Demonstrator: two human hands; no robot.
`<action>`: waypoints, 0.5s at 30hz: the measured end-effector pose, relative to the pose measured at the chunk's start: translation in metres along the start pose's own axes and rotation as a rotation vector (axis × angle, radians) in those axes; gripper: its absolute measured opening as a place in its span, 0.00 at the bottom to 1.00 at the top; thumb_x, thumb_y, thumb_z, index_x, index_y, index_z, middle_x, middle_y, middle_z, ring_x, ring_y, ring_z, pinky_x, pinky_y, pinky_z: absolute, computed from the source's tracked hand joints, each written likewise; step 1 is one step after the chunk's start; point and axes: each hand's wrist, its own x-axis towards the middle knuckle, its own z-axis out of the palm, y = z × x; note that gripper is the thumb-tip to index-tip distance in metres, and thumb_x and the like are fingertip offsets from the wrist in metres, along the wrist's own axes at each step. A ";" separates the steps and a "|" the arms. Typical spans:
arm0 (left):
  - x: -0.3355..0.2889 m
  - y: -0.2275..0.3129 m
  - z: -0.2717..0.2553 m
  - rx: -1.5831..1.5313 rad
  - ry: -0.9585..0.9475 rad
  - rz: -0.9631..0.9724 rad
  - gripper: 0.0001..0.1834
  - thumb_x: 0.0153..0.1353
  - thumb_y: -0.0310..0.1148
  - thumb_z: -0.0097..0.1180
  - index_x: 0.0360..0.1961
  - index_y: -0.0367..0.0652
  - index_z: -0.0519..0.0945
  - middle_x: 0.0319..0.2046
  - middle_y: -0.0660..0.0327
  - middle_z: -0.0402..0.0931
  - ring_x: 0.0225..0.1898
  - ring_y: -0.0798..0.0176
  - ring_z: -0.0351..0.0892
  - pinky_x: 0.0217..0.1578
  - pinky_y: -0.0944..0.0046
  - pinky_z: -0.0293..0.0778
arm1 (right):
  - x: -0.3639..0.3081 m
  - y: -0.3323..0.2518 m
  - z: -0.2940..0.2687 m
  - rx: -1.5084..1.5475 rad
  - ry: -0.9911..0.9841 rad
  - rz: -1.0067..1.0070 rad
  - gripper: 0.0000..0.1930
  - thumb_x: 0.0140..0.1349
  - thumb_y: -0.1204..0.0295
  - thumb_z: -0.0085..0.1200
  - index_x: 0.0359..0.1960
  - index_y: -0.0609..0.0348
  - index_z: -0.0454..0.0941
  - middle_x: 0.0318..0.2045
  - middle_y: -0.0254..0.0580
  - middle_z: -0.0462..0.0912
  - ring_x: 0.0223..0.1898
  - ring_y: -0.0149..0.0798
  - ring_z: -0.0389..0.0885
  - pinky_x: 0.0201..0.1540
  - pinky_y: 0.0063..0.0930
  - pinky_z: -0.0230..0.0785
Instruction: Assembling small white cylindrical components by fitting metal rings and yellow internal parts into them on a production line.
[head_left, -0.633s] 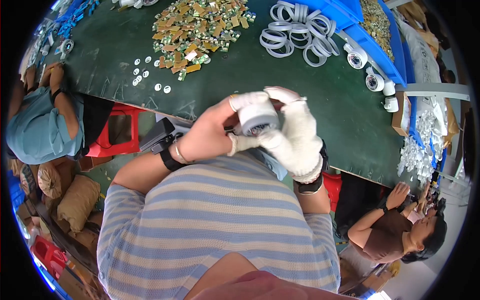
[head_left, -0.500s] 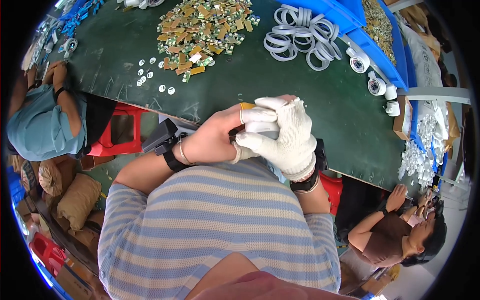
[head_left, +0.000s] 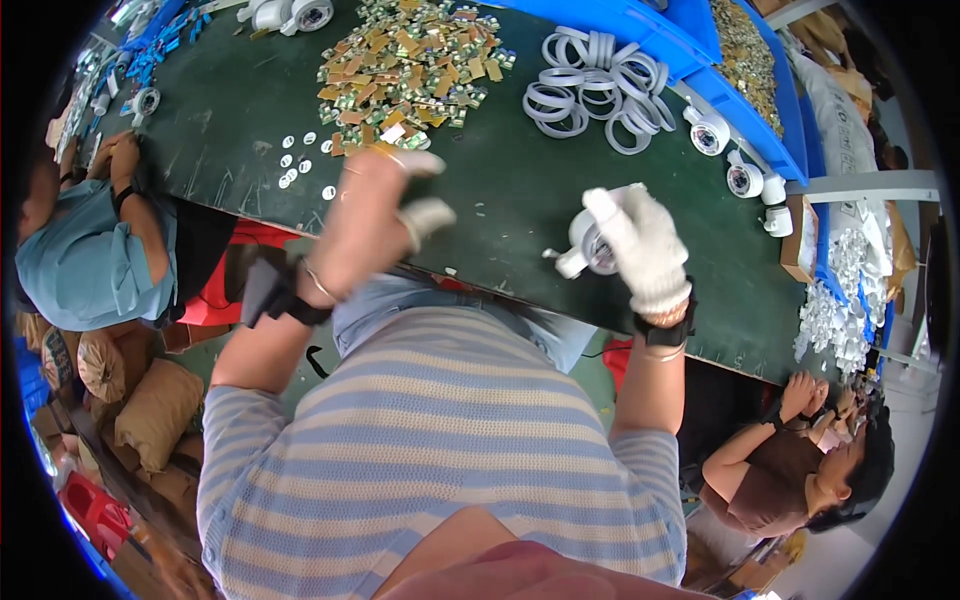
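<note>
My right hand (head_left: 648, 245), in a white knit glove, grips a white round lamp-like housing (head_left: 583, 236) with a short side stub, at the table's near edge. My left hand (head_left: 372, 210) is open and a little blurred, its thumb and fingers apart with white coverings on some fingertips. It hangs over the table just below the heap of small circuit boards (head_left: 415, 65), with nothing visible between its fingers. Beside it lie several small white discs (head_left: 289, 160), part of the group perhaps hidden by the hand.
On the green table (head_left: 490, 180) lie grey-white rings (head_left: 600, 90), with similar white housings (head_left: 707, 132) to their right. Blue bins (head_left: 640, 35) line the far side. One co-worker (head_left: 95, 240) sits at the left, another person (head_left: 790, 460) at the right.
My hands were together around a white piece and have parted. The left swung left and forward toward the circuit boards; the right moved right, keeping the white housing.
</note>
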 end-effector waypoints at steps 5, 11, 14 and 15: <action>0.017 -0.059 -0.011 0.385 -0.024 -0.018 0.13 0.55 0.30 0.71 0.42 0.42 0.84 0.40 0.52 0.78 0.45 0.43 0.75 0.47 0.46 0.72 | 0.027 0.029 -0.005 -0.408 0.182 -0.207 0.21 0.65 0.50 0.65 0.39 0.58 0.84 0.33 0.47 0.85 0.40 0.55 0.83 0.48 0.46 0.73; 0.006 -0.037 -0.006 -0.155 -0.010 -0.324 0.07 0.70 0.25 0.61 0.48 0.42 0.80 0.44 0.59 0.83 0.39 0.62 0.80 0.41 0.64 0.76 | -0.039 -0.008 0.011 -0.425 0.384 -0.446 0.11 0.54 0.67 0.73 0.39 0.51 0.88 0.46 0.43 0.86 0.54 0.54 0.81 0.56 0.45 0.72; 0.006 -0.001 0.005 -0.991 -0.033 -0.541 0.15 0.75 0.24 0.54 0.61 0.42 0.77 0.47 0.59 0.83 0.40 0.72 0.82 0.43 0.70 0.80 | -0.052 0.002 0.030 -0.523 0.355 -0.394 0.14 0.49 0.70 0.74 0.39 0.47 0.87 0.59 0.40 0.80 0.63 0.56 0.74 0.63 0.55 0.67; 0.008 0.010 0.009 -1.077 -0.073 -0.584 0.19 0.75 0.24 0.54 0.65 0.43 0.77 0.47 0.59 0.83 0.40 0.71 0.82 0.43 0.69 0.80 | -0.052 0.007 0.034 -0.521 0.374 -0.399 0.14 0.49 0.71 0.74 0.39 0.46 0.87 0.61 0.39 0.78 0.65 0.57 0.73 0.66 0.57 0.65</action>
